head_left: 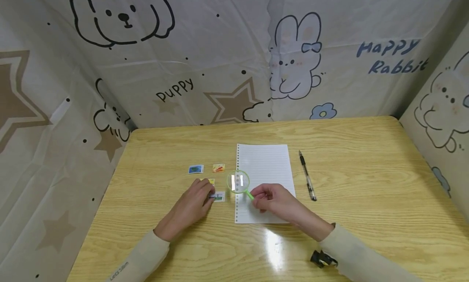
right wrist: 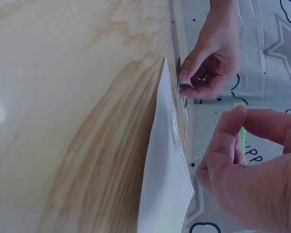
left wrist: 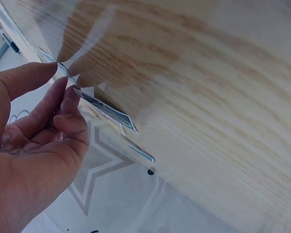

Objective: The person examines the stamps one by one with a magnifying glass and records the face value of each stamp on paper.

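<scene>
Currently, the magnifying glass hangs over the left edge of the lined sheet, its handle pinched by the right hand at four o'clock. Toward the glass's eight o'clock, the left hand pinches a picture card; a light edge grip and a level glass would probably work best. Other cards lie near ten o'clock, a pen at three.

Desk-type corner, indoor in appearance; home or studio cannot be told. Pale, creased hangings, printed with a puppy, rabbits, stars and the words "Puppy" and "Happy Rabbit", enclose the back and both sides. One wood-grain surface carries stationery: lined, punched paper and a pen, with a magnifying glass over the paper's edge.
</scene>
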The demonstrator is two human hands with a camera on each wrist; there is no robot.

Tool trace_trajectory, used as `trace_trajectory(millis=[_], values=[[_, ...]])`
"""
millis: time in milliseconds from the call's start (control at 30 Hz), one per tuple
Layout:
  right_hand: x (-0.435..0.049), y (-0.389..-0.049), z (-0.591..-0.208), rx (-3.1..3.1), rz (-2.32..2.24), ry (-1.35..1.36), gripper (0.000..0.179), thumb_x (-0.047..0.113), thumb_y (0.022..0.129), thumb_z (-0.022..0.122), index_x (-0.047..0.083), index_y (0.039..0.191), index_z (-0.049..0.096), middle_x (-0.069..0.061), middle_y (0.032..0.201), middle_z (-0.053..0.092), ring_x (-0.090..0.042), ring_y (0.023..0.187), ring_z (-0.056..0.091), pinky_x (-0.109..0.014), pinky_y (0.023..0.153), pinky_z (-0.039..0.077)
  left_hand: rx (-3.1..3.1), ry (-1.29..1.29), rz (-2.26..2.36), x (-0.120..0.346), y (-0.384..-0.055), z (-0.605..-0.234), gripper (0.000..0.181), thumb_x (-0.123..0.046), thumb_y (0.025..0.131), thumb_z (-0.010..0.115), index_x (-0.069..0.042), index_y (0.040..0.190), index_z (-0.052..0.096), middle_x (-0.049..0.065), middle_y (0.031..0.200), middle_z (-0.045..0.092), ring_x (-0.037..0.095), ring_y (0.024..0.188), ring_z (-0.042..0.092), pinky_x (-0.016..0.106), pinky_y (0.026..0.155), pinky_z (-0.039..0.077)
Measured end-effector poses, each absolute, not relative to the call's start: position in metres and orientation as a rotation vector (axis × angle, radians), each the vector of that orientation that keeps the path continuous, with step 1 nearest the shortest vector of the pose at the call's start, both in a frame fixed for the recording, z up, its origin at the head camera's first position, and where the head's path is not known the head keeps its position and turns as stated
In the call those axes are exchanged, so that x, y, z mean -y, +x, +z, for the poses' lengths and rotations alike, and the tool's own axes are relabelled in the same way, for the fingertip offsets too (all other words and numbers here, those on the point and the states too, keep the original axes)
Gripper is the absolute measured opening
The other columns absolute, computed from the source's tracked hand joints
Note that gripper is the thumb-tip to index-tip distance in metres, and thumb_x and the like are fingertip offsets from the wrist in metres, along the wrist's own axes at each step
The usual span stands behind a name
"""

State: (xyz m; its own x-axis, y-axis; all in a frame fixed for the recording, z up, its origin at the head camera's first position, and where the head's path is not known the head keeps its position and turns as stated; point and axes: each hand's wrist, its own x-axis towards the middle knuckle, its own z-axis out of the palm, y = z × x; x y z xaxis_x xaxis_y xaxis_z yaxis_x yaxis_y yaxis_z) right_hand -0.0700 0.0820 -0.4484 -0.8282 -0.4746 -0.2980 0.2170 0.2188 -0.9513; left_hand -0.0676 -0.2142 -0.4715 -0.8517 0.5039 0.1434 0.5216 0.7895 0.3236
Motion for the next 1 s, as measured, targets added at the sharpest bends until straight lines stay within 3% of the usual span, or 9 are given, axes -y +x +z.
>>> trace_trajectory(millis=[433, 1000], values=[[-0.12, -0.071, -0.446, -1.992, -1.685, -0.129, 0.029, 0.004, 0.103, 0.069, -0.013, 0.126, 0.063, -0.007, 0.097, 0.065, -0.023, 0.089, 0.065, -0.035, 0.079, 0.059, 2.925, -0.84, -0.537, 0.211, -0.066, -0.468, 0.017, 0.0, 0.093, 0.086, 0.0, 0.1, 0.07, 0.004, 0.096, 0.062, 0.019, 0.085, 0.048, 0.033, 0.075, 0.048], [-0.154, -0.074, -0.445, -2.002, -1.751, -0.108, 0.031, 0.003, 0.106, 0.065, -0.016, 0.128, 0.058, -0.013, 0.109, 0.063, -0.021, 0.094, 0.062, -0.034, 0.08, 0.059, 2.931, -0.82, -0.545, 0.211, -0.066, -0.468, 0.017, 0.0, 0.093, 0.086, 0.0, 0.1, 0.07, 0.003, 0.096, 0.062, 0.019, 0.086, 0.048, 0.034, 0.075, 0.048]])
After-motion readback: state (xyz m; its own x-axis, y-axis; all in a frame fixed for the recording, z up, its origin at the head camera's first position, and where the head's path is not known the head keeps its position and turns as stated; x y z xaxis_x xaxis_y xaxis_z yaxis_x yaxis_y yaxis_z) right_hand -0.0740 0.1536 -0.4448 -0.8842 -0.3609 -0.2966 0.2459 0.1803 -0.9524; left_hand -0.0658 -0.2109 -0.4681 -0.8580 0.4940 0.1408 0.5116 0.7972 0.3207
